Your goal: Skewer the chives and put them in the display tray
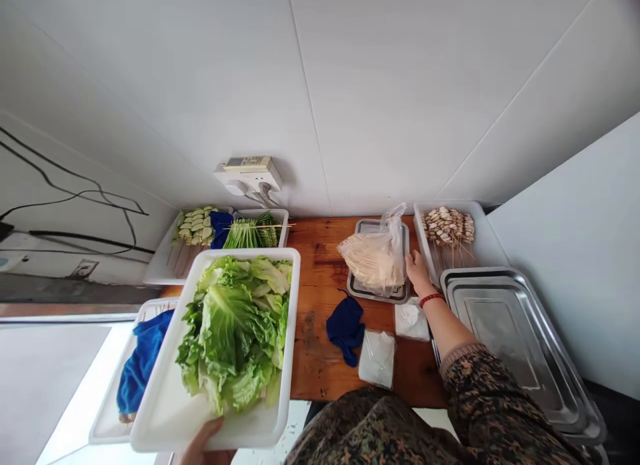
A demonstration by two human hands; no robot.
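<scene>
My left hand (204, 445) grips the near edge of a white plastic tray (163, 421), its thumb over the rim. Loose green lettuce leaves (237, 331) are heaped in this tray, which is held tilted at the left. On the wooden table, my right hand (419, 273) has its fingers at the right rim of a small metal tray (367, 226); its grip is partly hidden. Lying in that metal tray is a clear plastic bag (395, 228) with a fan of pale, thin strands (373, 261), whose kind I cannot make out.
A dark blue cloth (346, 328) and white tissue packs (377, 358) lie on the wooden table (315, 358). Skewered mushroom slices (447, 226), green vegetable skewers (253, 231) and a power socket (250, 178) are along the wall. Large metal trays (505, 331) stand right, a blue cloth (143, 365) left.
</scene>
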